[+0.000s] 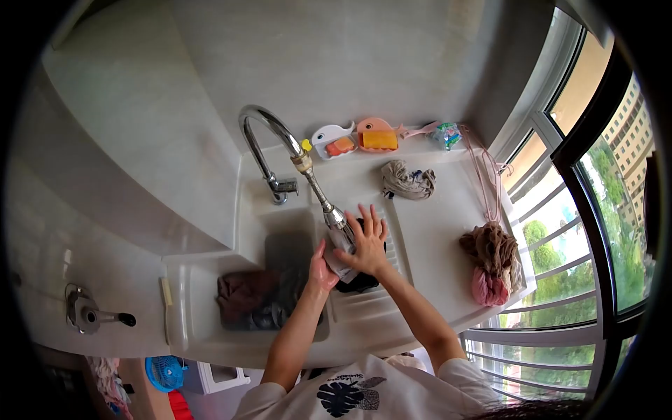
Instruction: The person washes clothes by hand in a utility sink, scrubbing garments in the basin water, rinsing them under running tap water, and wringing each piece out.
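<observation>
Water runs from the nozzle of a curved chrome faucet (334, 215) onto a light grey cloth (341, 266) between my hands. My left hand (323, 269) cups the cloth's left side with its fingers close together. From the right, my right hand (367, 246) lies over the cloth, fingers spread. A black cloth (358, 281) is partly hidden beneath them on the ribbed washboard (364, 304). To the left, the sink basin (283, 227) holds cloudy water with a reddish-brown cloth (245, 294) and dark cloths in it.
Two fish-shaped soap dishes (376, 126) stand at the back ledge, beside a pink brush (420, 130) and a plastic packet (446, 135). A twisted beige cloth (408, 180) lies on the counter. Brown and pink cloths (490, 255) sit by the barred window, near pink hangers (488, 183).
</observation>
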The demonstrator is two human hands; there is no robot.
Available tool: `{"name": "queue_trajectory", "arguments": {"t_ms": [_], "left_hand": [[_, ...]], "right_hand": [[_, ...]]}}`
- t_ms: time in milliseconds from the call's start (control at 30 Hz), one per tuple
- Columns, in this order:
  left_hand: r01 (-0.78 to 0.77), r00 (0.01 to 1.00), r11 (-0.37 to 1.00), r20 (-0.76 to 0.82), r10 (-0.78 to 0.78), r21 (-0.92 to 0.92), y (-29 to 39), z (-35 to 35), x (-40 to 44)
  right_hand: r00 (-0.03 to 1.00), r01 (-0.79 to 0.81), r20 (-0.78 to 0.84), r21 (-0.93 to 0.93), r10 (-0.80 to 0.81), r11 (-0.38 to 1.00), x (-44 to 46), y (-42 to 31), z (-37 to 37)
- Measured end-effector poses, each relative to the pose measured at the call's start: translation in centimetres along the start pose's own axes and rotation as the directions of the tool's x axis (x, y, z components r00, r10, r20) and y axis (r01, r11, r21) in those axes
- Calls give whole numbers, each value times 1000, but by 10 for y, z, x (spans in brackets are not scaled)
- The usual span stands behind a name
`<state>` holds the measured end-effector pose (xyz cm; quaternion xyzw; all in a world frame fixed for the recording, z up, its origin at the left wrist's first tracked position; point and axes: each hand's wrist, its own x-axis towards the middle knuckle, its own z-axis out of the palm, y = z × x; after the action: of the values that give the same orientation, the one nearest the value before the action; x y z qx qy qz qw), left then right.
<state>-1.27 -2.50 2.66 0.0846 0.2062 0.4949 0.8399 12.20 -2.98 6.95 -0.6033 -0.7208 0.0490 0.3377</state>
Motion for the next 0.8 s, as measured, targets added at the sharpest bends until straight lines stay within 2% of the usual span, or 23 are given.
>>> {"name": "queue_trajectory", "arguments": {"t_ms": [33, 67, 100, 133, 167, 200, 233, 300, 367, 400, 433, 500, 533, 567, 600, 633, 667, 700, 733, 767, 800], "left_hand": [[58, 995, 998, -77, -58, 2, -3, 0, 2], [28, 996, 999, -83, -26, 33, -6, 0, 7], [-2, 996, 998, -85, 7, 65, -9, 0, 12], [1, 997, 998, -83, 5, 63, -11, -11, 20], [5, 998, 998, 62, -1, -70, -15, -21, 27], [27, 978, 980, 208, 15, -198, -16, -29, 32], [-19, 966, 928, 234, 113, -371, -24, -27, 33], [-37, 979, 958, 182, 92, -285, -27, -20, 37], [-61, 996, 990, 50, 68, -129, -39, -13, 24], [-32, 999, 999, 22, 33, -41, -42, -21, 30], [2, 1000, 999, -5, -2, 45, -45, -29, 36], [41, 994, 997, -99, -35, 59, -38, -5, 30], [38, 995, 998, -99, -32, 54, -37, -10, 31], [83, 996, 996, -43, -85, -41, -33, -21, 32], [136, 991, 982, 20, -135, -133, -32, -35, 34], [206, 935, 903, 348, -68, -377, -33, -53, 36], [210, 933, 903, 353, -71, -374, -35, -58, 38], [79, 973, 950, 233, -7, -301, -40, -61, 39], [-47, 992, 976, 108, 71, -211, -42, -51, 32], [-94, 995, 994, -26, 96, 60, -40, -41, 30], [-71, 996, 996, -57, 74, 53, -40, -36, 33]], "right_hand": [[997, -72, 1, -12, 72, 997, 2, 15, 19], [990, -48, 135, 31, 43, 998, 3, 22, 28], [990, -49, 135, 28, 44, 998, 2, 20, 34], [986, 13, 167, -70, -1, 997, 0, 13, 42], [978, 76, 204, -165, -42, 983, -5, 8, 46], [978, 170, 150, -173, -144, 970, -15, -2, 35], [975, 150, 180, -89, -132, 985, -22, -11, 27], [933, 249, 301, -135, -199, 959, -37, -12, 18], [909, 143, 408, -108, -88, 984, -24, -1, 7], [947, 144, 309, -163, -89, 976, -14, 14, 14], [970, 60, 242, -168, -18, 984, 0, 22, 13], [997, -1, 72, -211, 16, 978, 16, 36, 28], [993, 14, 117, -265, 18, 964, 11, 35, 33], [987, 24, 158, -312, 27, 950, 1, 29, 40], [985, 86, 168, -293, -37, 952, -13, 16, 36], [964, 185, 238, -275, -120, 944, -32, 11, 33], [950, 216, 276, -242, -147, 946, -44, 3, 25], [933, 245, 315, -208, -172, 947, -50, -2, 19], [929, 180, 354, -174, -109, 968, -39, 0, 14], [938, 116, 340, -144, -60, 983, -25, 6, 8], [972, 58, 233, -189, -12, 980, -12, 17, 17]]}}
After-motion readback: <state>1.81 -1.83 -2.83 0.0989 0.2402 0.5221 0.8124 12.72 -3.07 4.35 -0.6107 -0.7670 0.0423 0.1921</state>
